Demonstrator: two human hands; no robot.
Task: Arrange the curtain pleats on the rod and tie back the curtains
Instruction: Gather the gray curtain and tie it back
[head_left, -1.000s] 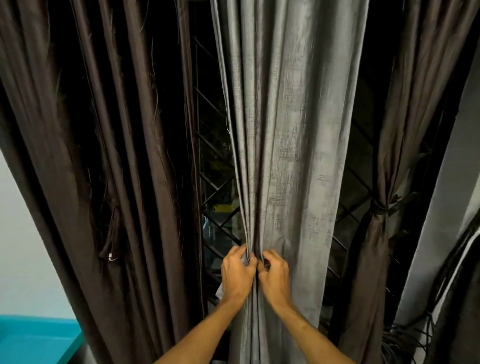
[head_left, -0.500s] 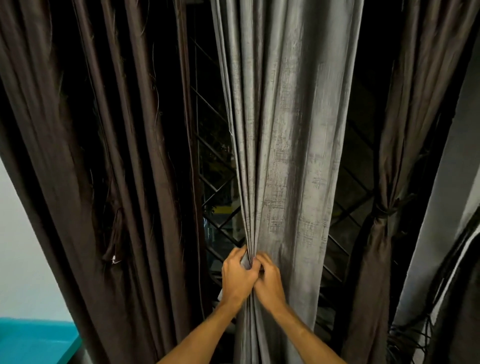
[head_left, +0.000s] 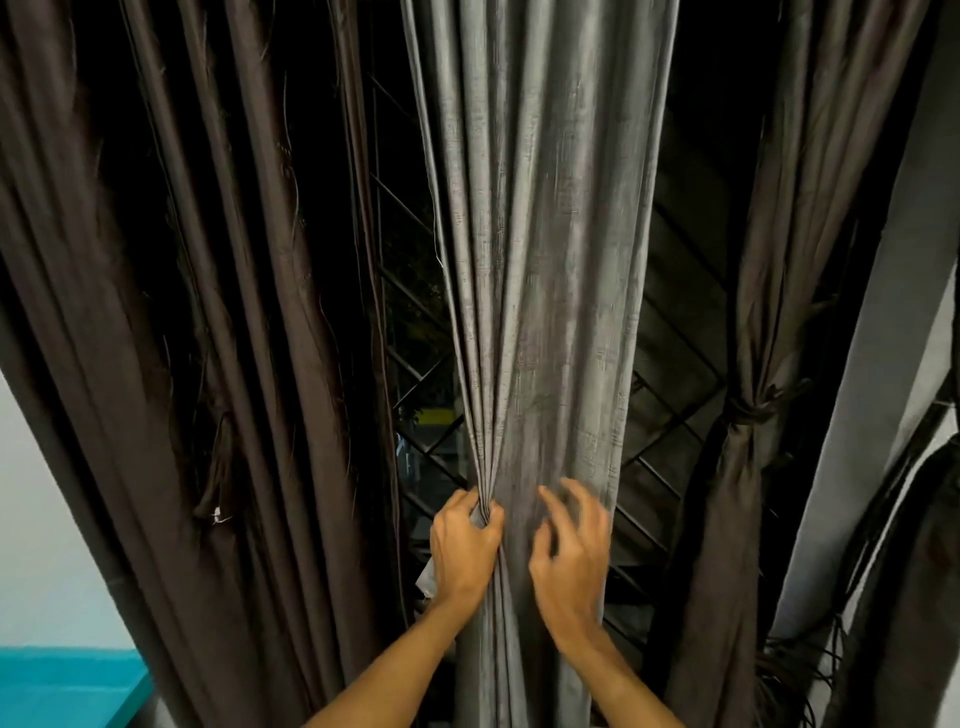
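Observation:
A grey curtain hangs in the middle of the view, its left edge gathered into narrow pleats. My left hand grips those gathered pleats at about waist height. My right hand is off the bunch, fingers spread and blurred, over the flat part of the grey curtain to the right. A dark brown curtain hangs loose on the left. Another brown curtain on the right is cinched by a knotted tie-back. The rod is out of view.
A dark window with a diagonal metal grille shows between the curtains. A teal surface sits at the lower left below a pale wall. Several dark cables hang at the lower right beside a grey wall.
My right hand has let go of the pleats and moved right across the grey curtain with fingers spread. My left hand keeps its grip on the gathered folds.

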